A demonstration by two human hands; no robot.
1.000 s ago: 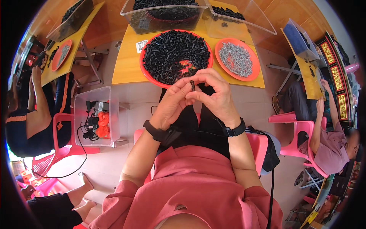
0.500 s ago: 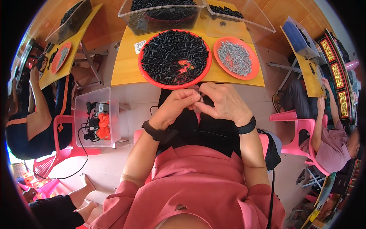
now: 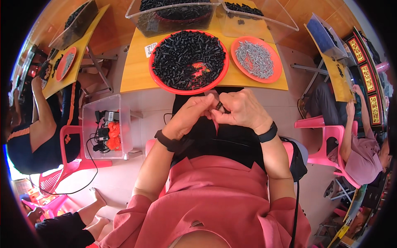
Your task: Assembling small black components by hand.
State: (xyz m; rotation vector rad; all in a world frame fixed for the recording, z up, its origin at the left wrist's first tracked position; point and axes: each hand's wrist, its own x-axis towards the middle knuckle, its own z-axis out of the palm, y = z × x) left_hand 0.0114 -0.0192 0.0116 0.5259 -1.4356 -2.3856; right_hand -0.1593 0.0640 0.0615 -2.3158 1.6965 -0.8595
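Observation:
Just past the table's front edge, over my lap, my two hands meet. My right hand is closed, its thumb and bent forefinger pinching a small black piece. Against it rests my left hand, thumb and forefinger pressed together; what lies between those fingertips is hidden. Directly beyond is a round red tray heaped with short black tube-like pieces. To its right an orange-red plate carries a pile of small silvery screw-like parts.
Clear plastic bins with more black pieces stand at the table's back. A clear box of cables and red bags sits on the left floor. People work at side tables, on pink chairs. A black cable runs by my right side.
My right fingers have curled more tightly and turned, so the black piece shows more between my hands. My left hand has shifted slightly, its fingers staying together.

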